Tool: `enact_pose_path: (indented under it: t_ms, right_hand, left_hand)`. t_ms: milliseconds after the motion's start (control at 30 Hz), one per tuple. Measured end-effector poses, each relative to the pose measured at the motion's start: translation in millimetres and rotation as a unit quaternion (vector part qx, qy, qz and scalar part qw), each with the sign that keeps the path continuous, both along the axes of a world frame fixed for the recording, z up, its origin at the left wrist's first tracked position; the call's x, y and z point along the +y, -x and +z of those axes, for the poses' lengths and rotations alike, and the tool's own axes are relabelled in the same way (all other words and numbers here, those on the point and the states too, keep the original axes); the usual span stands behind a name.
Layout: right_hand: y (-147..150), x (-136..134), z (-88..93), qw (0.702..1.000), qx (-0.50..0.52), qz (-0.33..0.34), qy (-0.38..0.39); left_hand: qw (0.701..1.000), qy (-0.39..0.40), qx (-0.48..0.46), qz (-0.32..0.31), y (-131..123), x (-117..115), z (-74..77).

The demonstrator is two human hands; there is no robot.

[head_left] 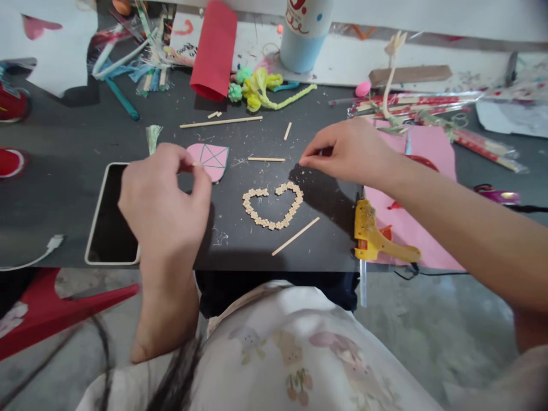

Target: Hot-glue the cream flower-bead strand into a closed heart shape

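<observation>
In the head view, one beige, heart-shaped outline of small wooden-looking pieces (273, 226) lay on the dark grey tabletop (252, 251), gapped at twelve o'clock. It looked light, stiff, fragile; best held at six. The left hand (165, 194), at nine, and right hand (353, 149), at two, had fingertips drawn together; whether gripping anything, I couldn't tell. Three longer pale sticks (295, 236) lay nearby.

- Upper center: red cursive lettering (296, 21), its wording unclear, curves across a bottle (305, 43).
- Upper left: black handwriting (188, 50) marks a white card (180, 40), round characters like zeros in a row, the rest too small to read.
</observation>
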State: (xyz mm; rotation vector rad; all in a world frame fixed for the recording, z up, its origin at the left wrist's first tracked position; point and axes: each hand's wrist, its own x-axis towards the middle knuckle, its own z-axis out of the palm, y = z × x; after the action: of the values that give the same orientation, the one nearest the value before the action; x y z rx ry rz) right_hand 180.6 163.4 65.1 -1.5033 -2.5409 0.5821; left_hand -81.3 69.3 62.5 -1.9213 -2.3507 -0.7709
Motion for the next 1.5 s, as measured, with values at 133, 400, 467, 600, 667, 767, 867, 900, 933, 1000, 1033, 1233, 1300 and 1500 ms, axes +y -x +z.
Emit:
enact_pose_path:
  t_ms: [133, 400, 467, 600, 667, 767, 867, 900, 933, 1000, 1033, 1233, 1300, 1500]
  right_hand:
    - [-12.8, -1.5, -3.5, 0.995, -0.092, -0.032, -0.02]
    - [23.0, -39.2, 4.6, 0.994, 0.074, 0.068, 0.043]
    - [30.4, -44.6, 3.2, 0.987, 0.126, 0.063, 0.077]
    - [36.6, -45.8, -2.7, 0.969, 0.197, 0.03, 0.147]
    - [37.3, -44.4, -5.3, 0.959, 0.218, 0.019, 0.179]
    - [37.0, -42.5, -8.2, 0.946, 0.236, 0.012, 0.223]
    - [35.8, -42.2, -9.9, 0.935, 0.247, 0.013, 0.255]
    - [35.4, -42.5, -10.0, 0.932, 0.251, 0.015, 0.26]
    - [35.1, -43.0, -9.8, 0.93, 0.255, 0.015, 0.264]
    - [34.8, -44.6, -8.7, 0.927, 0.264, 0.012, 0.266]
    - [34.8, -45.6, -7.8, 0.926, 0.269, 0.01, 0.265]
    - [35.6, -52.3, -2.6, 0.922, 0.29, 0.003, 0.257]
    - [36.3, -54.2, -0.8, 0.92, 0.297, 0.001, 0.257]
    - [36.3, -58.2, 4.7, 0.909, 0.318, -0.01, 0.268]
  left_hand:
    - [0.999, -0.008, -0.004, -0.035, 5.5, -6.1, -3.0]
    - [0.966, -0.004, -0.116, -0.232, -23.9, -9.3, -29.4]
    - [0.962, -0.019, -0.118, -0.245, -28.8, -10.9, -29.8]
    - [0.955, -0.055, -0.108, -0.272, -33.1, -13.5, -29.1]
    - [0.951, -0.076, -0.11, -0.28, -34.2, -13.8, -30.4]
    - [0.946, -0.108, -0.107, -0.288, -35.7, -14.0, -33.6]
    - [0.943, -0.119, -0.115, -0.287, -36.9, -16.0, -35.5]
    - [0.943, -0.117, -0.125, -0.285, -37.1, -17.1, -35.6]
    - [0.943, -0.114, -0.136, -0.282, -37.4, -18.4, -35.4]
    - [0.942, -0.11, -0.155, -0.276, -37.7, -21.2, -35.1]
    - [0.942, -0.113, -0.161, -0.272, -37.9, -22.5, -35.1]
    - [0.937, -0.155, -0.177, -0.259, -41.8, -26.1, -39.9]
    - [0.932, -0.179, -0.181, -0.259, -44.7, -26.2, -41.6]
    - [0.921, -0.201, -0.226, -0.248, -54.0, -26.7, -38.2]
